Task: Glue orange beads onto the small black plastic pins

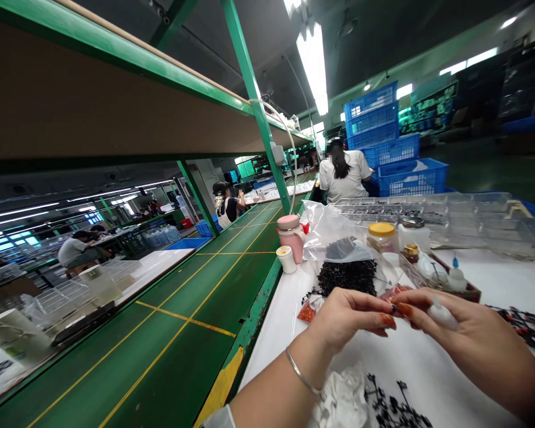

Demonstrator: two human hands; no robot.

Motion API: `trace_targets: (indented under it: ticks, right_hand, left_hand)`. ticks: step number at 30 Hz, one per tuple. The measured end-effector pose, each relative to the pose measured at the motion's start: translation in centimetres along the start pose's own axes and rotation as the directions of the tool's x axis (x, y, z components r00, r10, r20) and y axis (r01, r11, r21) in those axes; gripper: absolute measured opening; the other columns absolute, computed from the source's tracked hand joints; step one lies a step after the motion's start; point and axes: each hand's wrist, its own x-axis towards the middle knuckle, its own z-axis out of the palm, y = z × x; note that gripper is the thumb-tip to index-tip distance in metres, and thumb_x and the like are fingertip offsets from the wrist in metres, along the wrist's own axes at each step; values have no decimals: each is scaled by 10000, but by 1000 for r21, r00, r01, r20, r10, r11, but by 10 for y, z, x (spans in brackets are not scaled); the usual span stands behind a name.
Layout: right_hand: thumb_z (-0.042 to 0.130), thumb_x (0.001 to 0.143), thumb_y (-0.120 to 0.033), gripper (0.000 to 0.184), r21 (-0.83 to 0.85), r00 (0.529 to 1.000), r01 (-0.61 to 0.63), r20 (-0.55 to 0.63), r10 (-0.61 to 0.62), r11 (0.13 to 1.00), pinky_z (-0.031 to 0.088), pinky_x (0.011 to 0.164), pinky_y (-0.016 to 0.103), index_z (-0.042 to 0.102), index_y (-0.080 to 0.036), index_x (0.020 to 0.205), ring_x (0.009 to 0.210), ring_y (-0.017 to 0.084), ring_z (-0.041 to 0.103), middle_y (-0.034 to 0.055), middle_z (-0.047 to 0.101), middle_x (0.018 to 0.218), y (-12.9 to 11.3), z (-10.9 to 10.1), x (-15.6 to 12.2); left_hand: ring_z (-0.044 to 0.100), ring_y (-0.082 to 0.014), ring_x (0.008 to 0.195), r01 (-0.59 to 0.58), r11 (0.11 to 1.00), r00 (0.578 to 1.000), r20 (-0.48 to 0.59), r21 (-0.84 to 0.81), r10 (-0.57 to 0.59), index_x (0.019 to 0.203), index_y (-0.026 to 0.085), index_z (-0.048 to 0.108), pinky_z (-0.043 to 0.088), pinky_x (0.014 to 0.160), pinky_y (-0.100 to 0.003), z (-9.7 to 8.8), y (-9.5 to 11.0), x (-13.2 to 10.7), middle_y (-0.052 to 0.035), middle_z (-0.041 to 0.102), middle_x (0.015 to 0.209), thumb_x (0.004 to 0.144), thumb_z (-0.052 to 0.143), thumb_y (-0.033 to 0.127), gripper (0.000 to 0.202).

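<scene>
My left hand (345,315), with a silver bangle on its wrist, is closed in a pinch. A tiny dark piece shows at its fingertips, partly hidden and too small to name. Against those fingertips come the thumb and fingers of my right hand (463,327). That hand also holds a small white squeeze bottle (443,315), tucked between thumb and palm. Behind my hands lies a clear plastic bag of small black parts (345,276). A small bag of orange-red pieces (307,311) sits left of my fingers. Loose black branching parts (395,407) lie below, beside crumpled white cloth or paper (345,398).
A green conveyor belt (160,351) runs along the left. A pink cup (290,238), a yellow-lidded jar (382,238), a tray with little bottles (472,291) and clear compartment trays (468,217) stand on the bench. Blue crates (412,178) are stacked behind, near a seated person (345,175).
</scene>
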Motion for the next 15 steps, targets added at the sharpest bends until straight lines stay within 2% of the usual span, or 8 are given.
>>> trace_targets:
  ticks: [4, 9, 15]
  right_hand:
    - [554, 775, -555, 304, -20, 1000, 4, 30, -3, 1000, 527, 679, 283, 764, -336, 795, 801, 218, 720, -24, 775, 881, 3, -1, 0]
    - [573, 781, -528, 285, 9, 1000, 21, 3, -21, 1000, 530, 699, 293, 768, -323, 809, 810, 224, 719, -9, 777, 897, 3, 0, -2]
    - [584, 786, -551, 310, 100, 999, 48, -18, -47, 994, 517, 624, 314, 757, -294, 799, 722, 234, 702, 16, 763, 816, 4, 4, -1]
  left_hand:
    - [610, -146, 686, -4, 1000, 1000, -6, -1, 4, 808, 110, 776, 494, 707, -312, 2, 3, -1, -57, 675, 717, 460, 911, 377, 459]
    - [605, -149, 701, -12, 1000, 1000, -9, 4, 12, 819, 110, 771, 491, 705, -313, 4, 2, 0, -54, 662, 717, 478, 899, 382, 455]
    - [595, -149, 705, -17, 1000, 1000, 14, 13, 17, 811, 109, 759, 496, 706, -314, 2, -1, 1, -52, 653, 728, 485, 895, 406, 461]
